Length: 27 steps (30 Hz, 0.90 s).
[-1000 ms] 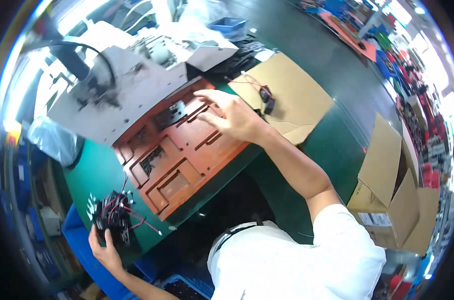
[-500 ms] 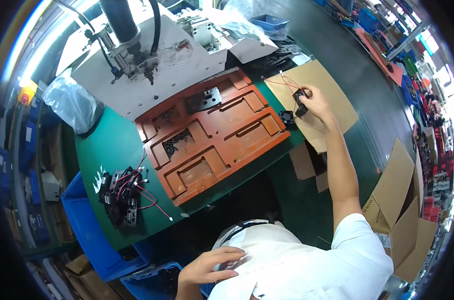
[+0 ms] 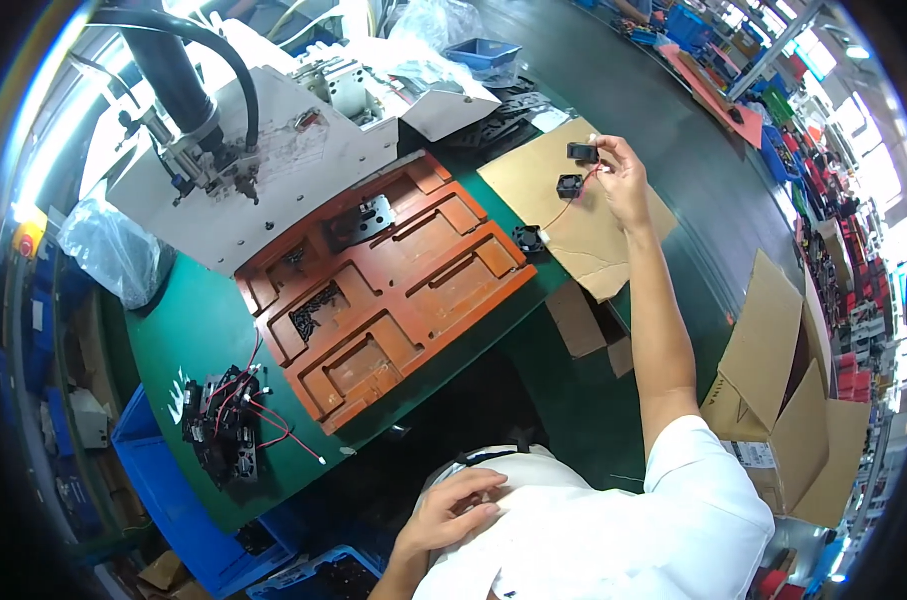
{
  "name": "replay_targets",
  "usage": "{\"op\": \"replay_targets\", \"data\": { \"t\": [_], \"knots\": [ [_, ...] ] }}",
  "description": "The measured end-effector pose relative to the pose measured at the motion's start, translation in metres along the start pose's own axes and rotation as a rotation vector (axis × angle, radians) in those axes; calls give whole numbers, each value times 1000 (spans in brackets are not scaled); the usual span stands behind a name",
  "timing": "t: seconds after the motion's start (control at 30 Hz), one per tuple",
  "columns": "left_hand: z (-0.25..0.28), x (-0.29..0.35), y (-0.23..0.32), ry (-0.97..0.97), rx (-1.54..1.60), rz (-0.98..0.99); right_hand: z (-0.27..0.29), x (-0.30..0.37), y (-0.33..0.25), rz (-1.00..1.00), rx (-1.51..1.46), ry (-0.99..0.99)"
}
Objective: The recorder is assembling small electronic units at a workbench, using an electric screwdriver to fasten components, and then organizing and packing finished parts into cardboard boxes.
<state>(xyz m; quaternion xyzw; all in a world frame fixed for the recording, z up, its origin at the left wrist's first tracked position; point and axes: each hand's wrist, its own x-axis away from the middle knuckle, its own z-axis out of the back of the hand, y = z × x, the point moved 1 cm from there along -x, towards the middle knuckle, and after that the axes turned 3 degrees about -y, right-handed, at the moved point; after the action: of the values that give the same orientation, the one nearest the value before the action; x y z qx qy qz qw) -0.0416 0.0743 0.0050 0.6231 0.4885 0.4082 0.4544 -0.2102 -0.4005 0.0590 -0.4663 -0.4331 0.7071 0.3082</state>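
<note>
Green tabletop [image 3: 189,315] bearing an orange fixture [image 3: 384,275], black parts [image 3: 217,425] with red wires [image 3: 292,432] left of the fixture, a cardboard sheet [image 3: 594,250] right of it.

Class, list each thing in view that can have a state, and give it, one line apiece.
Right hand, closed on the black block
Black block, pinched at the fingertips
Left hand, empty, fingers loosely bent
Cardboard box, flaps open
Cardboard sheet, lying flat
Orange fixture, partly filled with small black parts
Black parts pile, heaped, red wires loose
</note>
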Motion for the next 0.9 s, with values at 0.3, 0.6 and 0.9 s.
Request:
{"op": "replay_targets", "data": {
  "t": [0.3,0.6,0.9],
  "knots": [
    [-13,-8,4,26,-238,-9,11,-13,-18,93,-174,190],
    [-11,-15,-5,144,-223,16,-35,-17,-125,113,-396,70],
    [30,-34,44,200,-439,-206,-242,144,-88,332,111,-780]
  ]
}}
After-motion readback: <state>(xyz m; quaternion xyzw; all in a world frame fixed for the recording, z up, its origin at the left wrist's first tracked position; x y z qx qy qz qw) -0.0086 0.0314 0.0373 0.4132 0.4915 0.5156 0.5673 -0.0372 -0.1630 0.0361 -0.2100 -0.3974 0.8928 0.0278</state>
